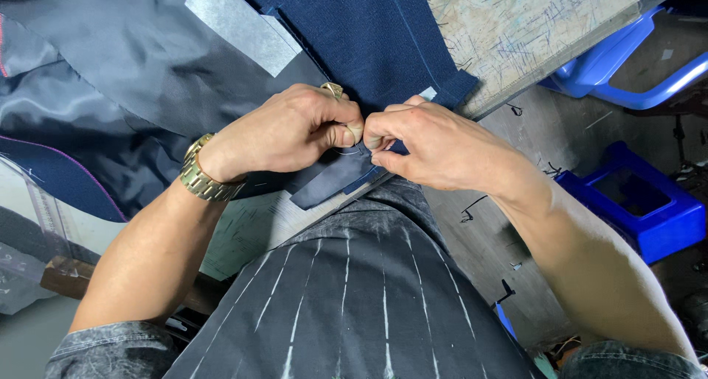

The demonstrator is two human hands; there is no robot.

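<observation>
Far left: 1 slab of glossy dark lining fabric point(110, 77), creased, with thin red-pink stitch lines along 2 edges. 1 grey rectangular interfacing patch point(240, 26) lies on it near the top, tilted.

2 hands, both on the same piece. Left hand point(284, 132): clenched, thumb and forefinger pinching the navy cloth edge. 1 gold metal watch point(200, 174) on that wrist, 1 gold ring point(332, 90) on a finger.

Centre: 1 navy wool panel point(369, 40), matte, fine weave, pale chalk or stitch line running down its right side, lower right corner folded over. It lies on the worktable point(516, 25), near edge at the table edge, right against the person's body. 1 small navy flap point(332, 180) hangs out below the hands, slightly glossier, pale curved thread visible on it.

Right hand point(435, 147): closed too, fingertips pinching the same edge, touching the left thumb.

Table top is pale, scuffed, covered in pen marks.

Right, on the floor: 2 blue plastic stools point(634, 202), 1 upper, 1 lower. Dark thread scraps scattered on the concrete.
</observation>
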